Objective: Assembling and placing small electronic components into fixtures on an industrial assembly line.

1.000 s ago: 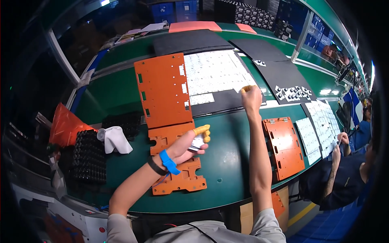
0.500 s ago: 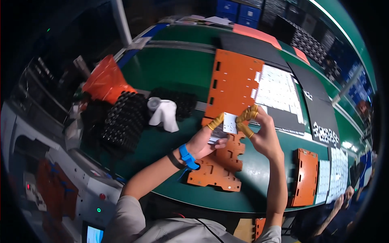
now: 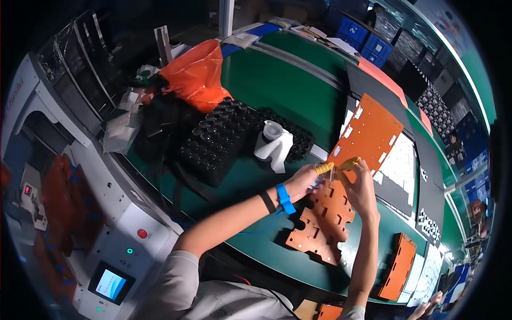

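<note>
Over the near part of the green bench, my left hand point(image 3: 302, 181) and my right hand point(image 3: 360, 184) meet, both with yellow finger cots. Between their fingertips is a small, thin plate point(image 3: 332, 174), now seen nearly edge-on. My left fingers also curl round something pale and flat below it, partly hidden. A blue strap point(image 3: 285, 199) circles my left wrist. Under the hands lie orange boards with notched edges point(image 3: 319, 229). Just beyond stands a larger orange panel point(image 3: 368, 130) lying flat with slots along its sides.
Left of my hands are black trays of round parts point(image 3: 218, 141), a clear cup point(image 3: 272, 130) on white cloth point(image 3: 274, 151) and an orange bag point(image 3: 198, 74). A machine with a screen point(image 3: 111, 284) is at lower left. Orange boards point(image 3: 398, 266) lie at right, near another person's hand point(image 3: 428, 308).
My view has swung left, so the bench sits further right. The plate has turned from face-on to nearly edge-on, and my hands have come closer together.
</note>
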Available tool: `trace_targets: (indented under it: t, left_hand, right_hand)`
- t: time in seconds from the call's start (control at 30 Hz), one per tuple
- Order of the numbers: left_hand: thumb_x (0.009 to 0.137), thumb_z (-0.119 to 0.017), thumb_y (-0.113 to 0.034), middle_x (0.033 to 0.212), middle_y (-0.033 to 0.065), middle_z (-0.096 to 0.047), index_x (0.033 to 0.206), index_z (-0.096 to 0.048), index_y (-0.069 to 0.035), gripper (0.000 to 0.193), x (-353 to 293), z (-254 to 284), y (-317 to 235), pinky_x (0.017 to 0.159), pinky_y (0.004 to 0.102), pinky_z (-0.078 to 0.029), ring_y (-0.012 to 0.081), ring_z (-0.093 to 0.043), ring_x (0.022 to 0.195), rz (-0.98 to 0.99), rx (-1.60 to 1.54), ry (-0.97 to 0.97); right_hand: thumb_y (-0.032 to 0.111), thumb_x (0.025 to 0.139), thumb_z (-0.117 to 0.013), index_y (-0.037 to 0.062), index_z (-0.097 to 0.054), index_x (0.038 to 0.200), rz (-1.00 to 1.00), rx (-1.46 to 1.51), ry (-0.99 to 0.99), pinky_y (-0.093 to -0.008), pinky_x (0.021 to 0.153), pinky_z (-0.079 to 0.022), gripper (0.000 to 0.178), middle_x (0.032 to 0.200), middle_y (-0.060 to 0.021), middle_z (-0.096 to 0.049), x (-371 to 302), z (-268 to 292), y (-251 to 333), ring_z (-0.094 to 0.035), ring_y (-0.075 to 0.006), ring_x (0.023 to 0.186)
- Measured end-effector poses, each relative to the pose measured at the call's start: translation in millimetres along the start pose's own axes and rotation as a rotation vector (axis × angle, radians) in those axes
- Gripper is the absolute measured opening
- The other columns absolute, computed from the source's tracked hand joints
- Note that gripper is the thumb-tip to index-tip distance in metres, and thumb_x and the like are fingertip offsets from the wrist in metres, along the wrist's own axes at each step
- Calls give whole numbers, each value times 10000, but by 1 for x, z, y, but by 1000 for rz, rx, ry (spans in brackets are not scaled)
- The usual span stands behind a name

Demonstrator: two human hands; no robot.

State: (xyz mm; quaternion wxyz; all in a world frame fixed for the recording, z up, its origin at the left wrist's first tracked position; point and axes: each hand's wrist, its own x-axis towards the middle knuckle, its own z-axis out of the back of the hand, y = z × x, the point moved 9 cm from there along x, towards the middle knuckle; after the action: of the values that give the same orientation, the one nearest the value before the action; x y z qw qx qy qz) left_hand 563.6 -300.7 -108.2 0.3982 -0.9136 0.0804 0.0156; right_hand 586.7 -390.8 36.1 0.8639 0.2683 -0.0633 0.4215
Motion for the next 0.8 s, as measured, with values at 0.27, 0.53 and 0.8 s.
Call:
trace_targets:
  t: [0.27,0.53,0.8]
  left_hand:
    - [1017,-537,-380,796,-29,-547,1023,-561,-115,266,9,0,8,496,223,-392,56,-510,617,-126,-87,117]
    - [1003,-578,-318,1016,-17,-623,1122,-575,-116,235,6,12,17,665,240,-440,72,-564,834,-128,-43,140]
    - [1046,-461,-379,1396,113,-553,1490,-383,-32,569,7,2,19,1032,332,-459,166,-572,1188,-173,88,417]
  right_hand:
    - [22,783,-721,14,-707,1009,186,239,-85,-407,821,-513,226,946,-143,-646,61,-19,101,-626,-331,923]
    - [131,804,-749,30,-713,1036,364,-11,-148,-433,865,-490,255,1014,-144,-655,137,-98,154,-615,-340,978]
    - [262,795,-753,54,-734,985,349,-90,-18,-438,905,-489,283,1046,-160,-661,171,-148,152,-607,-333,1048]
